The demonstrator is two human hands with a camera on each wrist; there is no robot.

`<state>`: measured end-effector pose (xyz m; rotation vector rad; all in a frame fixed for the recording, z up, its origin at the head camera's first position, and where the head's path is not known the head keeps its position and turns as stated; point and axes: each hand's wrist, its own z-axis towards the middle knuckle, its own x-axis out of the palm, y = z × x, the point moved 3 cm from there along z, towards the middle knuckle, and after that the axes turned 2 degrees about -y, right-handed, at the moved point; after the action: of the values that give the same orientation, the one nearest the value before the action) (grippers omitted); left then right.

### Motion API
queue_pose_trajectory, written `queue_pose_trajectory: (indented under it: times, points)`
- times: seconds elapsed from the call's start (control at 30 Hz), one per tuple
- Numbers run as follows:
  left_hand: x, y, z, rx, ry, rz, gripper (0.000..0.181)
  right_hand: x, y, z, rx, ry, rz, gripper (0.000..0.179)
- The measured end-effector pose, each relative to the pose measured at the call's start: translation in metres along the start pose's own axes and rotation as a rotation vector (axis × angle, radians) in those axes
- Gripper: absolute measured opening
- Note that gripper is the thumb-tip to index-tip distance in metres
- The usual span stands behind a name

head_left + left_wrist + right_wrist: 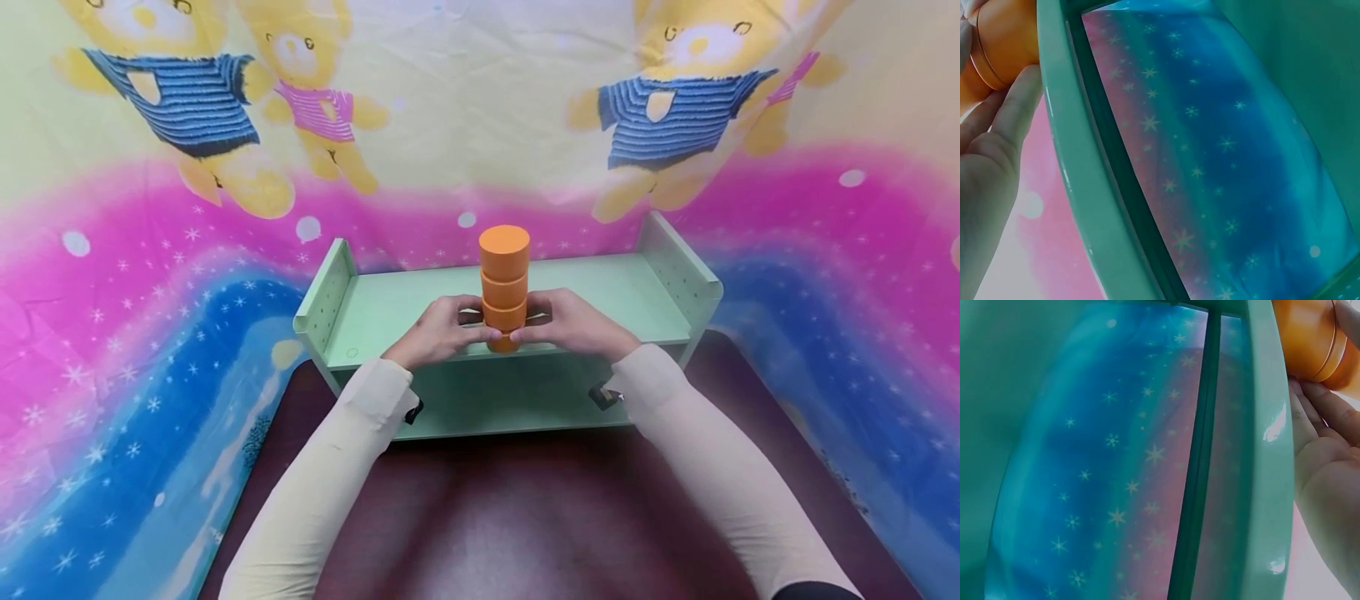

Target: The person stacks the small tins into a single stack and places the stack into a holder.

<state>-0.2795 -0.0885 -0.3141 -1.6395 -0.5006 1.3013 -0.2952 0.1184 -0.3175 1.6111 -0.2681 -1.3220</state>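
Note:
In the head view a tall stack of orange cylinders [505, 265] stands upright at the front edge of the green shelf's top board, its flat top facing up. My left hand [442, 331] holds its lower part from the left, thumb across the near side and fingers behind. From the right, my right hand [573, 323] grips it the same way, the two thumbs nearly meeting. The left wrist view has the orange stack [1007, 37] at the upper left, with fingers [1019, 103] against it. In the right wrist view it appears at the upper right.
The pale green shelf [585, 292] has raised side panels [678, 258] and a lower board [510, 396]. It stands on a dark reddish table [495, 517]. A printed cloth [465, 108] with bears hangs behind and along both sides.

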Motion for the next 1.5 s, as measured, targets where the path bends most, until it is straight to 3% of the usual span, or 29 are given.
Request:
queue_pose_trajectory:
  times: [0.63,1.2,1.5]
  points:
    - [-0.002,0.002,0.009,-0.005,0.012,0.015,0.053,-0.003,-0.005,0.011,-0.017,0.000,0.008,0.052]
    - [-0.001,0.002,0.013,0.001,0.006,0.005,0.055,-0.006,-0.007,0.015,0.020,-0.005,0.010,0.055]
    - [-0.002,0.003,0.006,0.050,-0.010,0.023,0.072,-0.007,-0.008,0.009,-0.025,-0.008,-0.005,0.054]
